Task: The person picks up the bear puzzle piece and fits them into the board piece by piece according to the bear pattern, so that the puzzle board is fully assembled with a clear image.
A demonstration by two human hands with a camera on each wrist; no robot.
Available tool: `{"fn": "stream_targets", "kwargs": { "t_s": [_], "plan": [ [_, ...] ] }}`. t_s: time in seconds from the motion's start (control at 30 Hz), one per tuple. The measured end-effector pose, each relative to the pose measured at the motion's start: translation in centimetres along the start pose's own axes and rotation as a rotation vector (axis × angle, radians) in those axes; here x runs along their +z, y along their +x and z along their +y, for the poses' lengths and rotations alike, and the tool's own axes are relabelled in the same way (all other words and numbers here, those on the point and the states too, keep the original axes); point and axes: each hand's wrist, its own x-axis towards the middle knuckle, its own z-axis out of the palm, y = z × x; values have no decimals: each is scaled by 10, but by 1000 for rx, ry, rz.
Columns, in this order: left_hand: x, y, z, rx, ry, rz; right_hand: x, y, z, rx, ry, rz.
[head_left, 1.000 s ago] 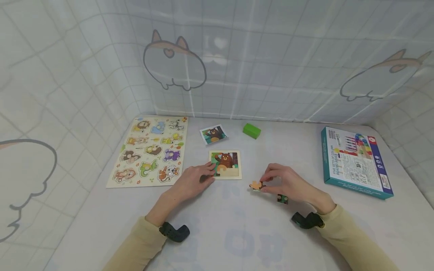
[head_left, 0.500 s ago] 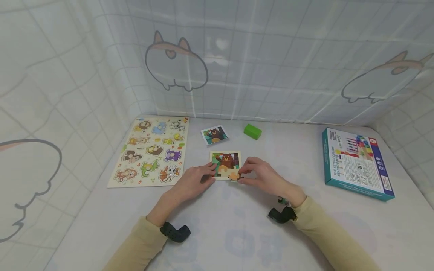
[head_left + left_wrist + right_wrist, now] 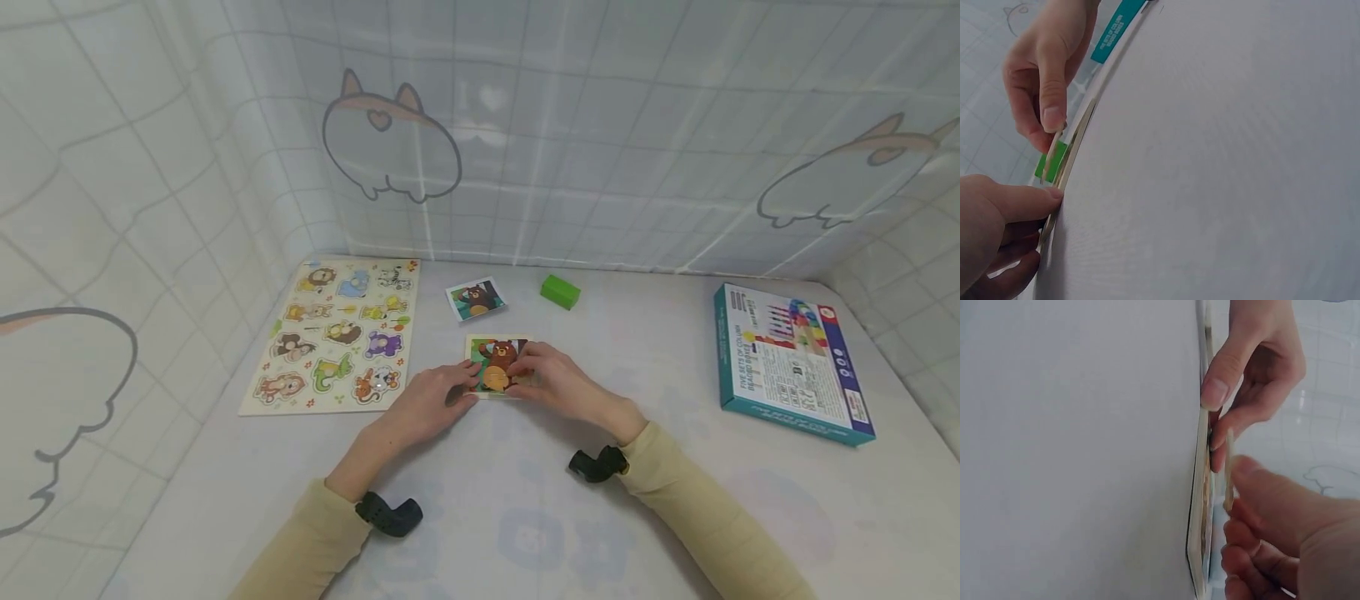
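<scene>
A small wooden jigsaw board (image 3: 491,337) with a brown bear picture lies on the white table in the head view. My left hand (image 3: 429,402) grips its left side, thumb at the near edge and fingers on the picture side. My right hand (image 3: 566,386) is over the board's right part, covering some of the picture. Between its thumb and fingers it pinches a thin jigsaw piece (image 3: 1229,472), seen edge-on in the right wrist view. In the left wrist view the piece (image 3: 1052,156) is tilted close over the board.
An animal peg puzzle (image 3: 324,408) lies at the left. Behind the bear board are a bear picture card (image 3: 476,298) and a green block (image 3: 560,292). A teal-edged box (image 3: 795,362) lies at the right. Tiled-pattern sheeting rises behind.
My right hand has carried the jigsaw piece leftward from the table onto the bear board. The loose dark green piece is now hidden by my right arm. My left hand stays at the board.
</scene>
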Motion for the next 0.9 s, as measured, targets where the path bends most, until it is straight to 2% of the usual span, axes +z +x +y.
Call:
{"fn": "stream_targets", "kwargs": {
  "t_s": [0.4,0.6,0.73,0.9],
  "plan": [
    [1,-3,1,-4,37,6,9,-1,7,-17,-40,20],
    [1,-4,0,53,89,-7,11,-1,8,-40,-66,38],
    [0,-5,0,94,138,-38,11,-1,7,-42,-78,48],
    [0,-5,1,91,194,-67,12,-1,7,-28,-84,63]
  ]
}}
